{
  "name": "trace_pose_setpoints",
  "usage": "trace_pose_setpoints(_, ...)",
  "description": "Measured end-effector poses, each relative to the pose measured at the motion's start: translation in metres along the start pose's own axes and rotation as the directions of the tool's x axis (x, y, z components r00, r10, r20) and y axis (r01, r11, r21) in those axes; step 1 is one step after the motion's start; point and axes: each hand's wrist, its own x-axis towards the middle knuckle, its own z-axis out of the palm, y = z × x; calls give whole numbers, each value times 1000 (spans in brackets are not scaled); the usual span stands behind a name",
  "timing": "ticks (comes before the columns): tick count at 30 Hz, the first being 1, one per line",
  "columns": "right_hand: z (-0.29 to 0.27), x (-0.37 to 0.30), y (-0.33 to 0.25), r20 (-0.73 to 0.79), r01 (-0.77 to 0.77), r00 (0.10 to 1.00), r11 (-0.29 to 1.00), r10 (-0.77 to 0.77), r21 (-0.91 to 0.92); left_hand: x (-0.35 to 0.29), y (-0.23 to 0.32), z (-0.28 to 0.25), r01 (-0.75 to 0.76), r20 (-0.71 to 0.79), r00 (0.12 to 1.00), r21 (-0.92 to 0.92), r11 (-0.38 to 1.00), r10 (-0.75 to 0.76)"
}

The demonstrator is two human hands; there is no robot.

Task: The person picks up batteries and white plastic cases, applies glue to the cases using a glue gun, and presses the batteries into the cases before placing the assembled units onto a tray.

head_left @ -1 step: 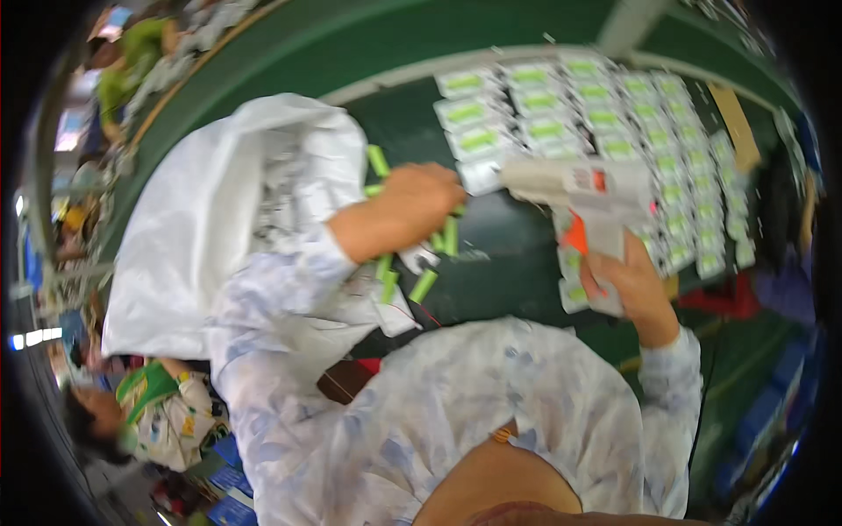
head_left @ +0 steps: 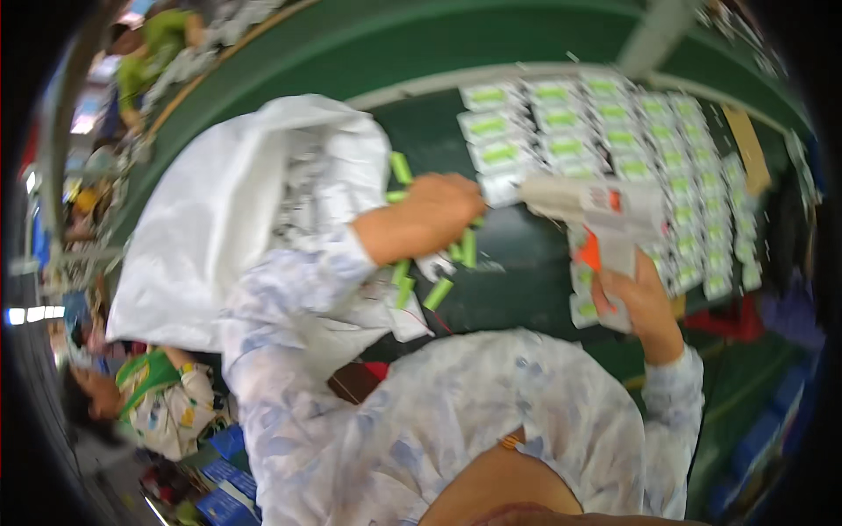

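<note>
A: Here's the right hand (head_left: 645,302), fingers wrapped around a white glue gun (head_left: 618,210), its nozzle (head_left: 551,196) pointing left!

B: And right off that nozzle, a flat white piece (head_left: 500,189) lies on the dark table (head_left: 517,285). Is the tip touching it? I can't tell.

A: Left hand (head_left: 425,217) in there too, left of the glue gun, fingers narrow and bunched at the piece's left edge. Holding anything? Can't tell from here.

B: Loose green strips (head_left: 438,294) all around that hand, left of the glue gun!

A: Farther left of the glue gun, a big white bag (head_left: 193,219), mouth open toward it, the contents a blur.

B: And beyond the glue gun and to its right: rows of white units (head_left: 561,145) topped with green!
</note>
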Motion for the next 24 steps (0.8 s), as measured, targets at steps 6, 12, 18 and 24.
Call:
trace_pose_setpoints(6,-4,-4,6,-19,48,999,999,-47,23,4,5,-14,-125,-40,992,-70,990,122)
trace_pose_setpoints(12,4,-3,-2,-28,24,999,999,-23,28,-3,-56,-66,222,-3,938,-762,609,-346)
trace_pose_setpoints(18,7,2,-5,-22,29,999,999,-28,15,-15,-107,-28,481,-23,799,-578,660,-602)
trace_pose_setpoints(24,0,1,0,6,9,1000,996,-9,-88,2,-84,-20,366,-256,902,24,930,-348)
